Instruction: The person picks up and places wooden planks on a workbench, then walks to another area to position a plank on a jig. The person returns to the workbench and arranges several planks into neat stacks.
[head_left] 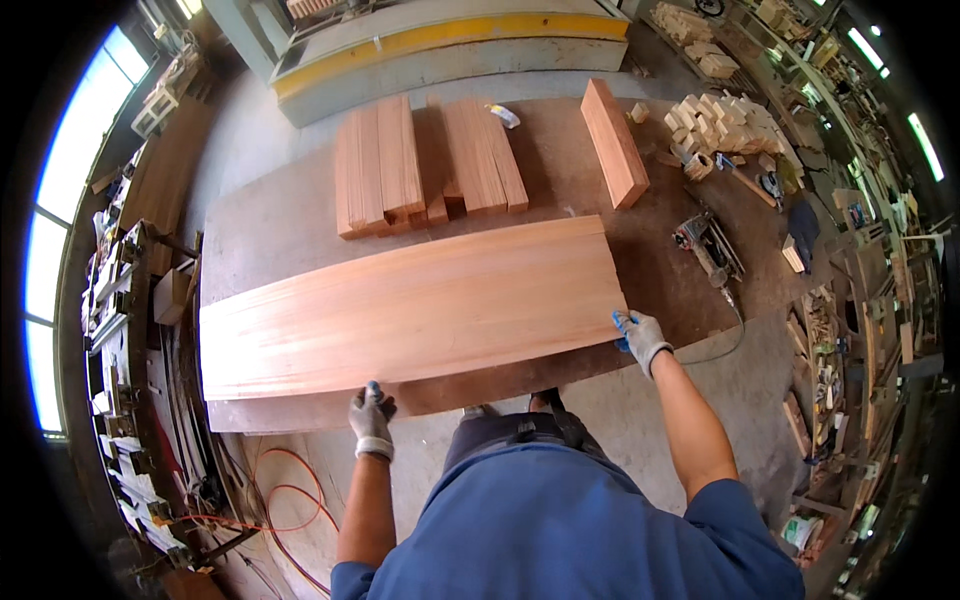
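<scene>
A long, wide reddish wooden board (420, 305) lies flat along the near side of the brown worktable (270, 215). My right hand (642, 335), in a grey glove with blue fingertips, is closed on the board's near right corner. My left hand (372, 418), gloved alike, is at the board's near edge left of centre, with bent fingers pinching the edge. Part of its grip is hidden. Beyond the board are two groups of reddish planks (380, 165), (480, 155) side by side. A thick reddish timber (613, 145) stands on edge to their right.
A corded power tool (708, 248) lies right of the board. Small pale wood blocks (725, 125) are heaped at the far right, near a hammer (745, 182). An orange hose (290, 490) coils on the floor at left. A yellow-edged platform (450, 40) stands behind.
</scene>
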